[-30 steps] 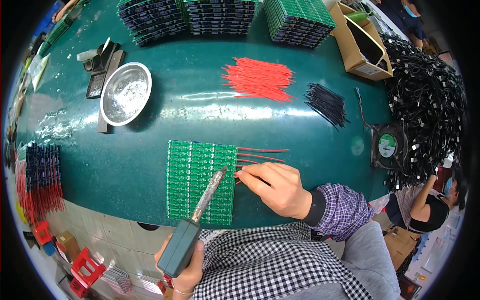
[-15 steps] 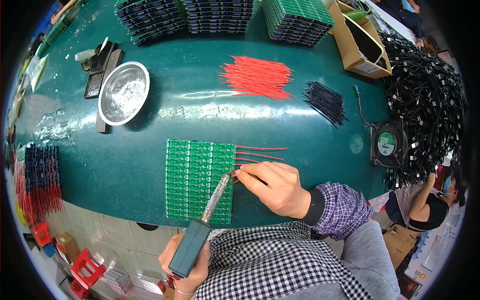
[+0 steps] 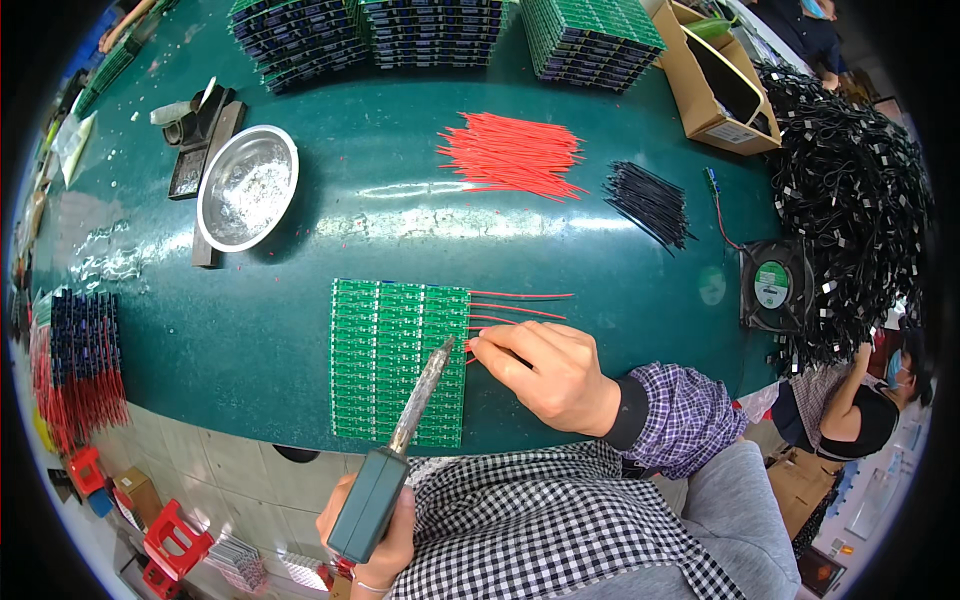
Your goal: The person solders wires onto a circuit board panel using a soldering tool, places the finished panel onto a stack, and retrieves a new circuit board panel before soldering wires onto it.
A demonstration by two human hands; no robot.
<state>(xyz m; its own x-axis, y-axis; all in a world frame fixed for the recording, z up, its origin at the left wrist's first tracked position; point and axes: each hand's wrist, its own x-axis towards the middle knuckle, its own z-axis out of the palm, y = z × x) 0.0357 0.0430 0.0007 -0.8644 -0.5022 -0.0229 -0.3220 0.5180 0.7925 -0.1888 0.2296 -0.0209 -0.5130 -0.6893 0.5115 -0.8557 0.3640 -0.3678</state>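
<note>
My left hand is closed around the dark green handle of a soldering iron, whose tip lies over the right part of a green circuit board panel. At the panel's right edge, my right hand pinches a red wire; the fingers cover most of it. Above that hand, several red wires stick out to the right from the panel's upper right edge. The panel lies flat near the table's front edge.
Beyond the panel lie a pile of red wires and a smaller black wire pile. A metal bowl stands at left, wired boards farther left. At right are a fan, tangled black cables and a cardboard box.
The soldering iron's tip has moved left and slightly up, off the panel's right edge by the pinched wire. My right hand has barely moved.
</note>
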